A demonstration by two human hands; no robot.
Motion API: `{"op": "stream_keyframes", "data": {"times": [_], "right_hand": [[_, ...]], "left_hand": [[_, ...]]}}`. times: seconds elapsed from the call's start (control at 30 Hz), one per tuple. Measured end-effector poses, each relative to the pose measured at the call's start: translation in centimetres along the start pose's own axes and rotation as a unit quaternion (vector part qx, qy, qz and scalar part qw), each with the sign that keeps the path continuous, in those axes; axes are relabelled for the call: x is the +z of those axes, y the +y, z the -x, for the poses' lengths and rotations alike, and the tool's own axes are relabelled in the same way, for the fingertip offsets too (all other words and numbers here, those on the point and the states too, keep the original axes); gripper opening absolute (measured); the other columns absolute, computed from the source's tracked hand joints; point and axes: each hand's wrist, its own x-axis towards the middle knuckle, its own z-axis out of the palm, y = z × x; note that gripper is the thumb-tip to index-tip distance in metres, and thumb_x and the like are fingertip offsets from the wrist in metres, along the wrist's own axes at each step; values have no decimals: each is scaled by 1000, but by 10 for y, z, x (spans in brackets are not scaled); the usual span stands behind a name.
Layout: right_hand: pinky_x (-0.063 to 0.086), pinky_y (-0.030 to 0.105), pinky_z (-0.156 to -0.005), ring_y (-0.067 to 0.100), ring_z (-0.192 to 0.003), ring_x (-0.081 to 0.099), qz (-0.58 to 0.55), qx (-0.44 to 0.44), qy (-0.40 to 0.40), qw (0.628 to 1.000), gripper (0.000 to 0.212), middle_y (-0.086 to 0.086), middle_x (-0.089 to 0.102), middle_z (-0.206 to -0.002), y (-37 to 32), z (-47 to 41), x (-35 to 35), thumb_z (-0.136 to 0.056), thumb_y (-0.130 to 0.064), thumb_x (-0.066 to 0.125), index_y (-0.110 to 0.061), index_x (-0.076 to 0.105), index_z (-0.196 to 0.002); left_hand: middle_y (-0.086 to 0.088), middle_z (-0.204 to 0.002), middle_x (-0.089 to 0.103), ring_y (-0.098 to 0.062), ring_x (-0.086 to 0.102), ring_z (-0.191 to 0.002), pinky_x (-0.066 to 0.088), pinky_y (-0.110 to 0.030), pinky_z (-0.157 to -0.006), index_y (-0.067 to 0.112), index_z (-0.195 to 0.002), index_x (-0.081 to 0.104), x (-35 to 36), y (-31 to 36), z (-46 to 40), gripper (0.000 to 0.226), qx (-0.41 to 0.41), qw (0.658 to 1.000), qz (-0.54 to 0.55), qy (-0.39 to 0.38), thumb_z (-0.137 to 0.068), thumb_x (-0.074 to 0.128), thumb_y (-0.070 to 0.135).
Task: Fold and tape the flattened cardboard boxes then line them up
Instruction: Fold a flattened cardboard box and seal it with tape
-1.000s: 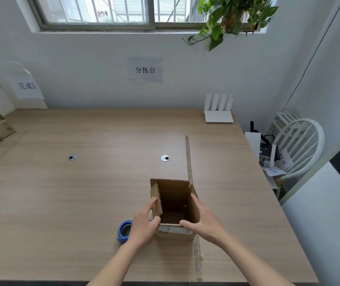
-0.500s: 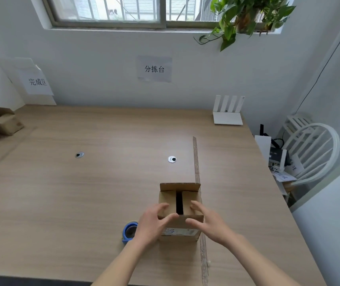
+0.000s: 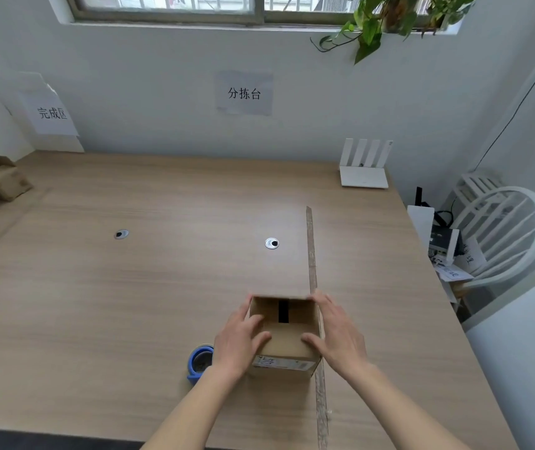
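Head view: box (image 3: 287, 339) between both palms on table (image 3: 129, 303). Left hand (image 3: 238, 339) and right hand (image 3: 337, 336) flat, fingers (image 3: 319, 303) straight and slightly spread, pressing flaps shut, probably readying for tape (image 3: 199, 362) just beside left wrist.

a wide wooden table (image 3: 129, 303) meets a pale wall (image 3: 162, 92) under a daylit window (image 3: 168, 4) — a white chair (image 3: 503, 235) stands right, a leafy plant (image 3: 383, 24) hanging above.
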Motion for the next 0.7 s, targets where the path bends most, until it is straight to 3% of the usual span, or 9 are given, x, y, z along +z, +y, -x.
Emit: {"op": "stream_keyframes", "data": {"times": [0.1,0.2,0.3,0.37,0.47,0.6,0.7], "right_hand": [[39,33,-114,7,-150,27,2,4,-12,1000,55,-21,23,-163,0,12,11,-98,-46,58,-39,37,-148],[36,31,-115,5,-151,23,11,5,-21,1000,51,-25,19,-163,3,14,18,-101,-50,50,-41,36,-150],[37,31,-114,4,-151,22,8,9,-38,999,49,-28,20,-162,5,10,19,-102,-53,46,-43,39,-149],[37,30,-114,3,-151,22,17,7,-40,999,49,-29,20,-161,6,10,21,-102,-54,44,-43,39,-149],[31,30,-118,6,-151,22,39,5,-34,999,48,-24,24,-162,6,7,22,-102,-52,45,-41,41,-149],[5,29,-123,14,-155,14,66,-39,-40,996,48,-11,28,-164,-9,-4,29,-105,-45,43,-34,41,-151],[-8,25,-119,10,-156,5,45,-31,-60,997,53,-12,11,-168,-22,-4,41,-106,-48,36,-36,27,-157]], "left_hand": [[21,-152,39,-9,51,-128,51,-29,-85,26,-126,60,10,-6,4,48,11,998,37,44,-86,69,52],[16,-144,53,-13,63,-114,53,-29,-77,21,-107,68,13,-12,6,41,15,997,33,74,-80,78,49],[9,-130,66,-16,70,-99,58,-33,-68,24,-108,65,18,-16,9,45,40,993,28,105,-73,86,43],[7,-126,68,-15,69,-107,59,-33,-76,26,-119,63,21,-16,10,50,59,991,32,114,-76,84,40],[7,-144,57,-18,53,-132,49,-37,-102,28,-134,63,27,-19,9,48,64,993,17,94,-89,72,41],[4,-138,61,-23,61,-122,52,-39,-97,26,-124,71,33,-20,8,38,69,993,-4,93,-88,74,38],[6,-143,57,-20,56,-127,48,-38,-101,30,-129,67,30,-22,6,39,85,992,-14,89,-92,67,44]]}}
